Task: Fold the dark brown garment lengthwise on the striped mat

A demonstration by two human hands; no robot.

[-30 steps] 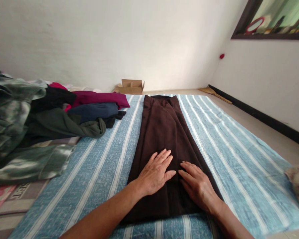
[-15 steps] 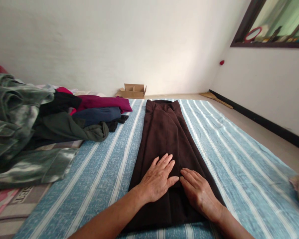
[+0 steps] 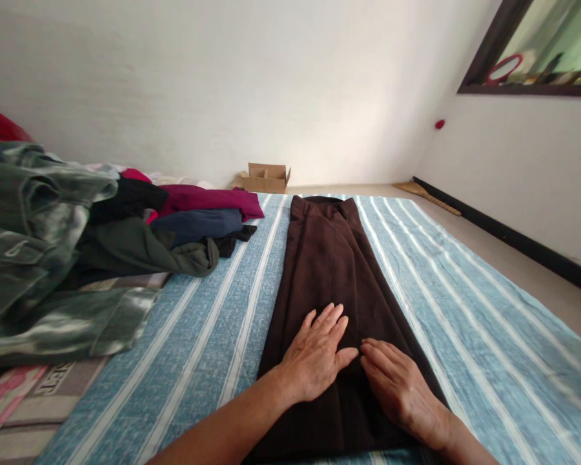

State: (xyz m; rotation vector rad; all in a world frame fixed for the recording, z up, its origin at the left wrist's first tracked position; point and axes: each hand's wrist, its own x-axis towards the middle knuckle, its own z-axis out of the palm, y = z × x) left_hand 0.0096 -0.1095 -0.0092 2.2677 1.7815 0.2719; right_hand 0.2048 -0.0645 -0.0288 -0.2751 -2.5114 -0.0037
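Note:
A pair of dark brown trousers lies lengthwise in front of me, seemingly folded into one long panel. Its waistband is at the far end and its lower edge close to me. My left hand rests palm down on the lower middle of the cloth, fingers stretched and a little apart. Just to its right, my right hand presses on the same cloth. Its fingers are together and bent, with the thumb hidden beneath, apparently gripping a bit of the fabric. The left thumb tip almost meets the right fingertips.
Blue striped bedding spreads under the trousers. Heaped clothes lie to the left, including a green camouflage-like garment, a magenta piece and a navy piece. A cardboard box stands by the far wall.
The view has turned slightly left, so everything sits a little further right. My right fingers look somewhat more bent. Both hands stay on the same part of the trousers.

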